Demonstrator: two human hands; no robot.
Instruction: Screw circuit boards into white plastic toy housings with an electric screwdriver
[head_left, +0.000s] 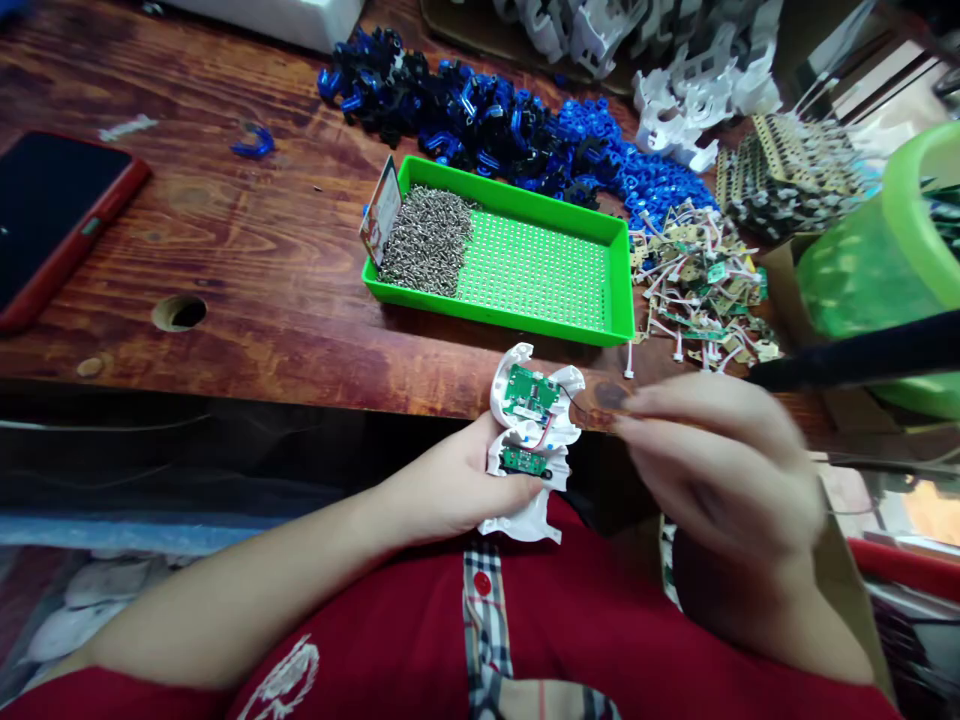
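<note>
My left hand (480, 480) is closed around a white plastic shell (525, 515), its thumb across the front. Set in the shell are a larger green circuit board (531, 393) at the top and a smaller green circuit board (525, 461) below it, with a red and white wire near them. From the larger board a thin dark wire (574, 400) runs out to the right. My right hand (720, 470), blurred by motion, is in a pinch just right of the shell. The wire leads toward its fingertips, but what they hold is not clear.
Beyond the shell, a green tray (630, 285) holds many small screws (427, 240). Behind lie blue and black plastic parts (480, 110) and white shells (675, 110). Wired boards (697, 290), a green bucket (862, 270) and a black bar (862, 350) are right; a phone (60, 210) is left.
</note>
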